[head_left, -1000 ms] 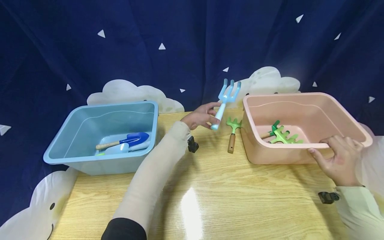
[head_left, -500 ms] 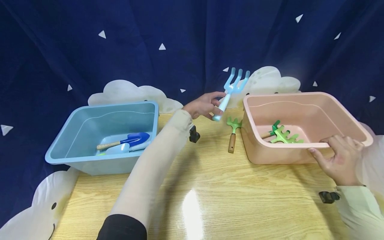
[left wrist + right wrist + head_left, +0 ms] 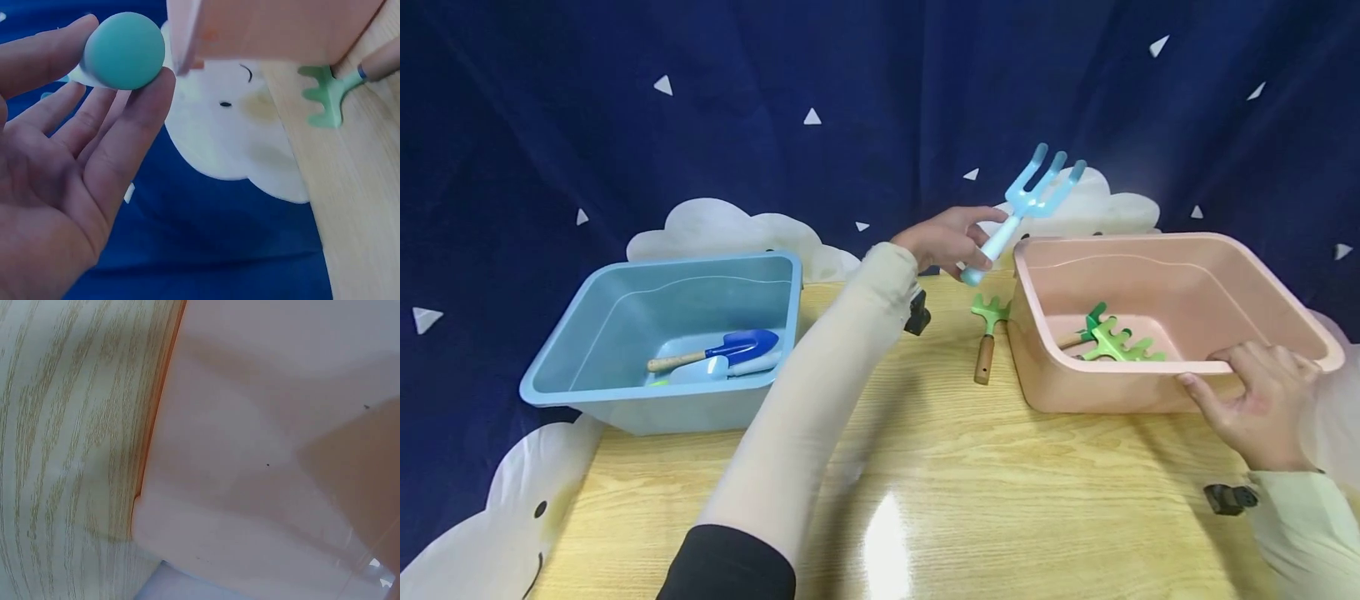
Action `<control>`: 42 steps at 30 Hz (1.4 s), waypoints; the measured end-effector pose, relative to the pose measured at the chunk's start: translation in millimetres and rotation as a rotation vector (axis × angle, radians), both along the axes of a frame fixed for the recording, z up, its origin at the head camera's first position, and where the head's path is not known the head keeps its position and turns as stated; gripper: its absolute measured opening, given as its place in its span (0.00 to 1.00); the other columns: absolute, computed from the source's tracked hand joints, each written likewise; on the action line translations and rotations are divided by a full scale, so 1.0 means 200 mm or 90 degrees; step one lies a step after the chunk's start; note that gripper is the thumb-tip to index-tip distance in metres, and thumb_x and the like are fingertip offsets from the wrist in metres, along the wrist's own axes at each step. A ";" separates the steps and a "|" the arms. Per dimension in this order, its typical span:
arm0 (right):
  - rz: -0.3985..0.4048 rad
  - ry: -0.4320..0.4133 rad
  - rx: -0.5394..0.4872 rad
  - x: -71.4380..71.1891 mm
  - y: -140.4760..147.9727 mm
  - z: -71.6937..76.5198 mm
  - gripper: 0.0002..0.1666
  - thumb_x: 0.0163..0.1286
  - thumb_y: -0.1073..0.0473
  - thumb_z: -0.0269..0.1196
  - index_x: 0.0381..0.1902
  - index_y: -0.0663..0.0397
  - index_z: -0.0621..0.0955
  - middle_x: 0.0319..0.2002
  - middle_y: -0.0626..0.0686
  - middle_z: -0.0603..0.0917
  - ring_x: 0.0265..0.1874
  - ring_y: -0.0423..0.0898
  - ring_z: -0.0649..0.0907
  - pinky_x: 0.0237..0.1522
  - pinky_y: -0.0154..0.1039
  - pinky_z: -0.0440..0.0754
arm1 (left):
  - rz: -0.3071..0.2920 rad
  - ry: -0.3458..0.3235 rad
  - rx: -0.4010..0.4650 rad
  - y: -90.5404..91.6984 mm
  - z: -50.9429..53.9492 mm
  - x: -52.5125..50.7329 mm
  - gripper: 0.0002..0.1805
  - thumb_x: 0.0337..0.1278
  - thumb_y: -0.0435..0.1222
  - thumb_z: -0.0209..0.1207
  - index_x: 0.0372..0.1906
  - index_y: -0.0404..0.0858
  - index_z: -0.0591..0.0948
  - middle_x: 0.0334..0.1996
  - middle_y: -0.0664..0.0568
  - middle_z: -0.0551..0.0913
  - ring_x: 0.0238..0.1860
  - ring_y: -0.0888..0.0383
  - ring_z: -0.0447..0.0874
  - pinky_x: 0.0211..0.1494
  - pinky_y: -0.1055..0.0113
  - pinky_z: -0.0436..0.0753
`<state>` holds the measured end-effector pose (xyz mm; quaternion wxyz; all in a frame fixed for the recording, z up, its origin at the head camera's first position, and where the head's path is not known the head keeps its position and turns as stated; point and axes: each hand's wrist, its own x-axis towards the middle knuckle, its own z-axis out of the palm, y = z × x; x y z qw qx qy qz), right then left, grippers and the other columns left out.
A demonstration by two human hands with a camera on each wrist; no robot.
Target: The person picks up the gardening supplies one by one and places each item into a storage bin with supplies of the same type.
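Between thumb and fingertips my left hand (image 3: 953, 240) pinches the pale handle of a light blue hand fork (image 3: 1028, 200). The fork is in the air, left of the pink tub's back left corner, its three tines pointing up and right. In the left wrist view, the handle's rounded turquoise end (image 3: 128, 51) faces the camera between the fingers. My right hand (image 3: 1262, 396) grips the front rim of the pink tub (image 3: 1112, 387), thumb outside and fingers over the rim. Inside that tub lie a light green rake (image 3: 1116, 340) and a dark green tool (image 3: 1092, 323), partly hidden by the wall.
A small green rake with a brown handle (image 3: 985, 358) lies on the wooden table (image 3: 970, 500) against the pink tub's left side. To the left stands a blue tub (image 3: 625, 400) with a blue trowel (image 3: 748, 343) and a light blue tool (image 3: 700, 372). A dark blue curtain (image 3: 880, 83) hangs behind.
My left hand has risen and moved right with the hand fork, toward the pink tub. My right hand keeps its grip on the rim. The view has shifted slightly.
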<state>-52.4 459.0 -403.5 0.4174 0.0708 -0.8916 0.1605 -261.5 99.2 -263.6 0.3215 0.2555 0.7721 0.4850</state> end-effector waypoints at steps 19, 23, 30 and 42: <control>0.002 0.026 0.005 0.03 0.01 0.01 0.48 0.59 0.20 0.55 0.28 0.65 0.80 0.26 0.65 0.80 0.27 0.63 0.68 0.39 0.54 0.55 | -0.039 0.085 -0.141 0.36 0.13 0.18 0.41 0.58 0.24 0.60 0.73 0.61 0.66 0.51 0.52 0.79 0.38 0.59 0.77 0.34 0.66 0.79; 0.004 0.032 0.008 0.03 0.00 0.01 0.49 0.59 0.19 0.54 0.28 0.65 0.80 0.26 0.65 0.80 0.26 0.62 0.67 0.38 0.53 0.55 | -0.055 0.091 -0.184 0.40 0.13 0.21 0.41 0.59 0.25 0.58 0.71 0.66 0.67 0.50 0.57 0.75 0.32 0.60 0.73 0.30 0.68 0.75; 0.011 0.038 0.005 0.03 -0.01 0.01 0.49 0.58 0.18 0.55 0.27 0.65 0.80 0.24 0.63 0.79 0.27 0.61 0.67 0.37 0.46 0.55 | -0.087 0.044 -0.188 0.44 0.12 0.23 0.45 0.58 0.23 0.55 0.71 0.70 0.65 0.38 0.56 0.74 0.22 0.59 0.65 0.26 0.68 0.69; 0.007 0.068 -0.009 0.02 -0.03 0.01 0.52 0.57 0.17 0.54 0.26 0.67 0.79 0.22 0.63 0.77 0.26 0.59 0.64 0.47 0.39 0.53 | -0.075 0.021 -0.200 0.55 0.09 0.26 0.41 0.60 0.25 0.56 0.68 0.72 0.69 0.49 0.57 0.77 0.17 0.59 0.64 0.22 0.68 0.66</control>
